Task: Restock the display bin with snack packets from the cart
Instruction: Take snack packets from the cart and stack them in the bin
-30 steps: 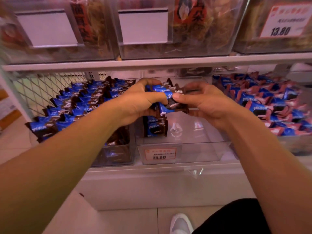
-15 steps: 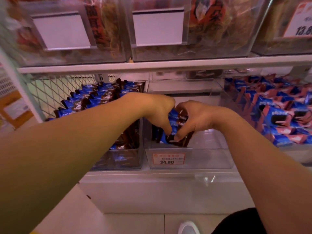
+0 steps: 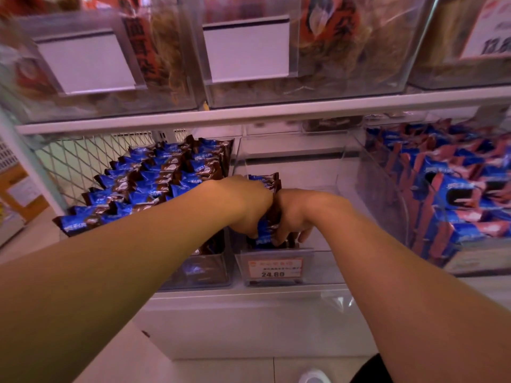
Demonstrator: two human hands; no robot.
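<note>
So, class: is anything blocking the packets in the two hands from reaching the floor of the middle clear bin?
Nothing visible does. The left hand and right hand hold the snack packets already inside the open-topped clear bin, low against its front left corner; the bin floor beside them looks bare.

Snack packets (image 3: 266, 230) stand at the middle bin's (image 3: 326, 268) front-left, between 2 fuller bins.

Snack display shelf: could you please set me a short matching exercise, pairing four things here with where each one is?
Things:
1. middle bin
2. left bin
3. price tag
4. snack packets

Places:
A. on the middle bin's front
B. between both hands
C. beside the wire mesh, heaped full
D. where left hand and right hand reach in

Pairs: 1-D, 2-C, 3-A, 4-B
</note>
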